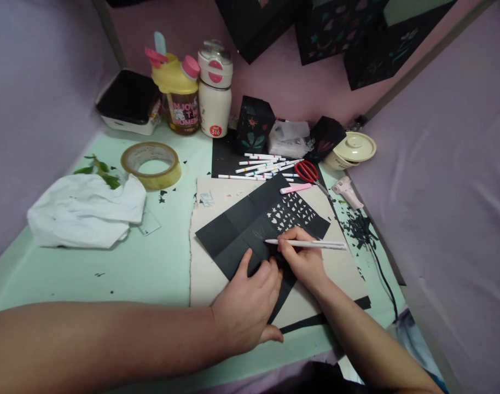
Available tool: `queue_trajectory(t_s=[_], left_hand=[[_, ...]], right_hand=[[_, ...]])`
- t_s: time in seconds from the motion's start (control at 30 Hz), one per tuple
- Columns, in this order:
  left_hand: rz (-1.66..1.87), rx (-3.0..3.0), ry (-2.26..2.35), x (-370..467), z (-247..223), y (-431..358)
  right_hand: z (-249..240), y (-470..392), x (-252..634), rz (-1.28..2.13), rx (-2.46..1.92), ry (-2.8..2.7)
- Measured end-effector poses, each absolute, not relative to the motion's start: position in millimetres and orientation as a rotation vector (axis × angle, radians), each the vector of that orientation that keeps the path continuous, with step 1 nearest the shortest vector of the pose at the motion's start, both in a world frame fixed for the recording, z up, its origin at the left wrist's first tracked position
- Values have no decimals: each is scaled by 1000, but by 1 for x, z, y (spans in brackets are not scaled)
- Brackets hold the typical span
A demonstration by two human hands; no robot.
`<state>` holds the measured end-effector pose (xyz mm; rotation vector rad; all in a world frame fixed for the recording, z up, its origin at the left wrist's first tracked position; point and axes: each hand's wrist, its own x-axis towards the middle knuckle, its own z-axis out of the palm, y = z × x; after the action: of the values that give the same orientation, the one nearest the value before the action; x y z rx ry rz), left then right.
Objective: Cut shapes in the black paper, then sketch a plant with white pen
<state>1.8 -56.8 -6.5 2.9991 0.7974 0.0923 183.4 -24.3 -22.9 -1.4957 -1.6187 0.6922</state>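
A creased sheet of black paper [237, 230] lies at a slant on a pale board [209, 273]. Its upper right part has rows of small cut-out stars, hearts and other shapes, and a faint light outline shows near the middle. My right hand [303, 257] grips a white pen [324, 244], its tip on or just above the paper beside that outline. Fingers spread, my left hand [248, 301] presses flat on the lower part of the sheet. Just beyond the paper lie a pink pen-like cutter [296, 189] and red-handled scissors [306, 172].
White markers [262, 165] lie behind the board. A tape roll [151, 164] and a white cloth [86, 210] sit left. Bottles [215, 104] and black paper lanterns [255, 126] stand at the back. A pink glue gun [348, 192] with its cord and black scraps [360, 230] are right.
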Motion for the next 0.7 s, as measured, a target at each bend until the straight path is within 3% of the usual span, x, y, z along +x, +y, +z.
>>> queue_trajectory(t_s=[0.7], left_hand=[[213, 3039, 774, -1, -10, -56]], right_hand=[[-19, -21, 187, 689, -1477, -1688]])
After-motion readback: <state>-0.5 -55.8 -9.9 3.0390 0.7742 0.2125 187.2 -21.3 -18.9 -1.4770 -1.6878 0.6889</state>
